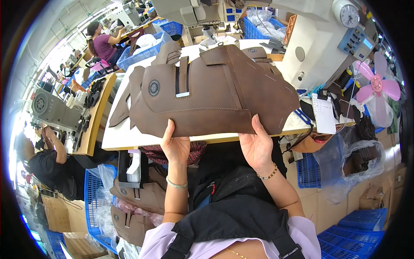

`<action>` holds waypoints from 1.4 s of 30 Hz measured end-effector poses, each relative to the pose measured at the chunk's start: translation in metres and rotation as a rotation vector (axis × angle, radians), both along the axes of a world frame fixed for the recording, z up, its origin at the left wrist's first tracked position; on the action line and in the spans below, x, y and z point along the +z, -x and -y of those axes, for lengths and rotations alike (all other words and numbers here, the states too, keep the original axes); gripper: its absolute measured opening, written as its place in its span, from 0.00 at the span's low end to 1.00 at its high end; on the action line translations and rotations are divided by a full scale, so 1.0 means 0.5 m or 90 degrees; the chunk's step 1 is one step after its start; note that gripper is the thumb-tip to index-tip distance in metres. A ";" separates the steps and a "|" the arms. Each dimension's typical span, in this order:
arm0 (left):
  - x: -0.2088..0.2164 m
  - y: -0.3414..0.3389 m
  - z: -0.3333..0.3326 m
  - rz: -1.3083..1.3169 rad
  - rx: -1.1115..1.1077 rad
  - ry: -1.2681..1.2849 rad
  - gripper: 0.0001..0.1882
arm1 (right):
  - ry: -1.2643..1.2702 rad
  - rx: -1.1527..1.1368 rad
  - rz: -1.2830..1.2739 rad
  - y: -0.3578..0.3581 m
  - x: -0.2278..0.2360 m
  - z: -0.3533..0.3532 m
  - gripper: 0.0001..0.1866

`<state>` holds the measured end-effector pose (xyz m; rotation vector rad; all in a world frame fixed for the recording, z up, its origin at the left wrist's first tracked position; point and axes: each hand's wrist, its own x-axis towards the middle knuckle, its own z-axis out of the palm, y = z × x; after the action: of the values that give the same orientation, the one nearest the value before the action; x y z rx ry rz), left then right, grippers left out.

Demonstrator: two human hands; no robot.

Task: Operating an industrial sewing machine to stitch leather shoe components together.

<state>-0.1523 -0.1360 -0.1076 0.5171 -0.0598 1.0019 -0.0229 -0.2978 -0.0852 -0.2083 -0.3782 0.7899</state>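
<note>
Both hands, left hand point(174, 144) and right hand point(256, 146), clasp the lower edge of a brown leather panel point(207, 93) raised at 12 o'clock above the white bench point(125, 134), its stitched face turned up for viewing.

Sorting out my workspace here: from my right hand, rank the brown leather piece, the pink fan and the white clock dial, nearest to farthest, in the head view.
From the right hand:
1. Brown leather piece, held at its lower edge, directly above the hand.
2. Pink fan, off to the right.
3. White clock dial, top right on the machine.
</note>
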 end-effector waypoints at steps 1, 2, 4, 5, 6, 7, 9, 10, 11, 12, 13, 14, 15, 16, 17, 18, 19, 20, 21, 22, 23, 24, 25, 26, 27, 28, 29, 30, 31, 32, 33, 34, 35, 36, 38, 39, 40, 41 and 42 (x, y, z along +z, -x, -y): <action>0.002 0.001 -0.001 -0.002 0.004 0.004 0.22 | -0.005 0.005 0.001 -0.001 -0.003 -0.001 0.14; 0.005 0.003 0.001 -0.002 0.008 0.003 0.22 | -0.010 0.012 0.002 -0.002 -0.005 -0.002 0.14; 0.018 0.012 0.009 -0.035 0.040 -0.023 0.23 | -0.005 0.011 -0.014 0.002 -0.003 -0.008 0.15; 0.011 0.010 0.008 -0.034 0.054 -0.023 0.23 | 0.001 0.001 -0.031 0.002 -0.004 -0.009 0.15; 0.005 0.006 0.005 -0.027 0.061 -0.038 0.21 | 0.004 0.007 -0.006 -0.005 -0.017 -0.005 0.21; 0.005 0.000 0.008 -0.022 0.069 -0.050 0.19 | 0.016 -0.005 -0.023 -0.007 -0.014 -0.003 0.20; 0.013 -0.005 0.021 -0.032 0.085 -0.014 0.18 | -0.028 0.017 -0.040 -0.014 -0.015 -0.001 0.19; 0.009 -0.002 0.020 -0.036 0.078 -0.015 0.18 | -0.063 0.041 -0.044 -0.017 -0.018 -0.001 0.18; 0.005 0.001 0.020 -0.040 0.070 -0.015 0.17 | -0.061 0.054 -0.043 -0.018 -0.018 -0.003 0.18; 0.015 0.000 0.028 -0.046 0.087 -0.019 0.18 | -0.049 0.042 -0.049 -0.020 -0.018 -0.005 0.18; 0.021 0.001 0.034 -0.046 0.095 -0.017 0.18 | -0.037 0.029 -0.054 -0.020 -0.017 -0.006 0.18; 0.024 0.002 0.039 -0.052 0.106 -0.028 0.19 | -0.021 0.026 -0.061 -0.019 -0.017 -0.008 0.19; 0.025 0.003 0.041 -0.057 0.114 -0.041 0.20 | -0.021 0.030 -0.059 -0.021 -0.019 -0.010 0.19; 0.024 0.005 0.041 -0.073 0.108 -0.035 0.21 | -0.038 0.042 -0.072 -0.023 -0.024 -0.012 0.19; 0.024 0.005 0.043 -0.071 0.110 -0.035 0.21 | -0.056 0.054 -0.085 -0.023 -0.028 -0.014 0.19; 0.025 0.003 0.046 -0.074 0.100 -0.034 0.21 | -0.055 0.054 -0.084 -0.021 -0.031 -0.016 0.19; 0.025 -0.001 0.049 -0.077 0.090 -0.034 0.21 | -0.061 0.046 -0.075 -0.017 -0.034 -0.018 0.19; 0.026 -0.005 0.053 -0.076 0.089 -0.033 0.21 | -0.067 0.037 -0.066 -0.014 -0.036 -0.021 0.19; 0.027 -0.009 0.058 -0.072 0.078 -0.027 0.22 | -0.066 0.037 -0.065 -0.012 -0.041 -0.025 0.19; 0.026 -0.012 0.062 -0.068 0.066 -0.021 0.23 | -0.066 0.064 -0.054 -0.010 -0.047 -0.029 0.19; 0.024 -0.014 0.065 -0.067 0.064 -0.020 0.23 | -0.067 0.091 -0.042 -0.008 -0.048 -0.031 0.20; 0.019 -0.016 0.067 -0.071 0.048 -0.022 0.23 | -0.039 0.092 -0.034 -0.005 -0.039 -0.033 0.21; 0.015 -0.019 0.068 -0.075 0.031 -0.023 0.24 | -0.038 0.088 -0.033 -0.004 -0.031 -0.034 0.21; 0.013 -0.021 0.068 -0.073 0.027 -0.023 0.24 | -0.025 0.096 -0.047 -0.005 -0.025 -0.034 0.21; 0.012 -0.022 0.069 -0.075 0.022 -0.034 0.24 | -0.012 0.102 -0.063 -0.006 -0.020 -0.033 0.22; 0.012 -0.024 0.070 -0.077 0.018 -0.044 0.24 | -0.012 0.096 -0.061 -0.009 -0.020 -0.033 0.22; 0.013 -0.025 0.073 -0.075 0.013 -0.045 0.24 | -0.010 0.098 -0.065 -0.012 -0.022 -0.034 0.22; 0.015 -0.028 0.075 -0.050 -0.008 0.004 0.23 | -0.008 0.100 -0.069 -0.015 -0.024 -0.035 0.22; 0.018 -0.030 0.077 -0.025 -0.029 0.053 0.23 | -0.010 0.096 -0.067 -0.017 -0.026 -0.035 0.22; 0.019 -0.028 0.079 0.021 -0.084 0.015 0.22 | -0.018 0.110 -0.066 -0.018 -0.029 -0.033 0.22; 0.019 -0.029 0.082 0.022 -0.089 0.012 0.22 | -0.027 0.124 -0.066 -0.019 -0.030 -0.032 0.22; 0.019 -0.031 0.085 0.042 -0.118 0.034 0.22 | -0.029 0.120 -0.064 -0.021 -0.030 -0.033 0.22; 0.019 -0.032 0.088 0.061 -0.148 0.056 0.22 | -0.045 0.148 -0.075 -0.023 -0.030 -0.035 0.22; 0.024 -0.034 0.098 0.087 -0.174 0.057 0.21 | -0.061 0.176 -0.086 -0.025 -0.031 -0.037 0.22; 0.026 -0.040 0.112 0.087 -0.191 0.069 0.21 | -0.093 0.210 -0.109 -0.028 -0.038 -0.044 0.22; 0.027 -0.042 0.119 0.086 -0.202 0.084 0.20 | -0.123 0.251 -0.135 -0.029 -0.040 -0.048 0.22; 0.028 -0.044 0.123 0.083 -0.208 0.085 0.19 | -0.131 0.262 -0.138 -0.030 -0.040 -0.051 0.21; 0.031 -0.044 0.126 0.082 -0.214 0.083 0.19 | -0.133 0.257 -0.137 -0.030 -0.042 -0.055 0.21; 0.035 -0.045 0.127 0.049 -0.210 0.102 0.19 | -0.121 0.259 -0.150 -0.031 -0.044 -0.058 0.21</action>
<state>-0.1300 -0.1993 -0.0901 0.3091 -0.1284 0.6957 -0.0073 -0.2687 -0.1073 0.1453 -0.2728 1.1593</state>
